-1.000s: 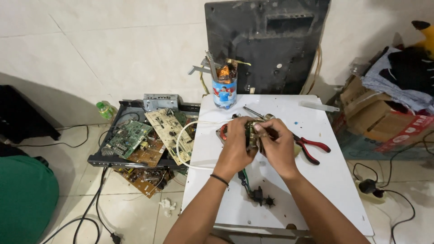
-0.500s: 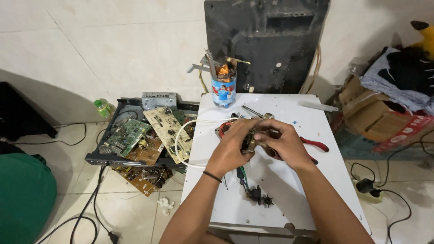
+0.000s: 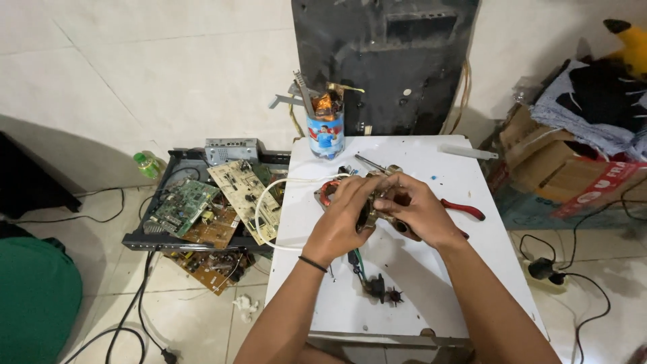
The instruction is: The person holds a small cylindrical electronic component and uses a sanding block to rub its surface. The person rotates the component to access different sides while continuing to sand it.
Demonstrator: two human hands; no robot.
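Both hands meet over the middle of a small white table [image 3: 465, 283]. My left hand [image 3: 344, 216] and my right hand [image 3: 418, 212] grip a small metal electrical part [image 3: 377, 195] between them; most of it is hidden by the fingers. A copper-wound coil [image 3: 329, 192] shows just left of my left hand. A green and black wire [image 3: 357, 266] hangs from the part down to a small black component [image 3: 381, 290] lying on the table. Red-handled pliers [image 3: 465, 210] lie just right of my right hand.
A blue can [image 3: 325, 131] stuffed with tools stands at the table's back edge, before a dark upright panel [image 3: 384, 61]. A black tray of circuit boards [image 3: 209, 202] sits on the floor left. Cardboard boxes with cloth [image 3: 579, 148] are right; cables and a plug [image 3: 542, 268] lie on the floor.
The hands have drawn slightly closer together around the part and turned it a little. The rest of the scene is unchanged.
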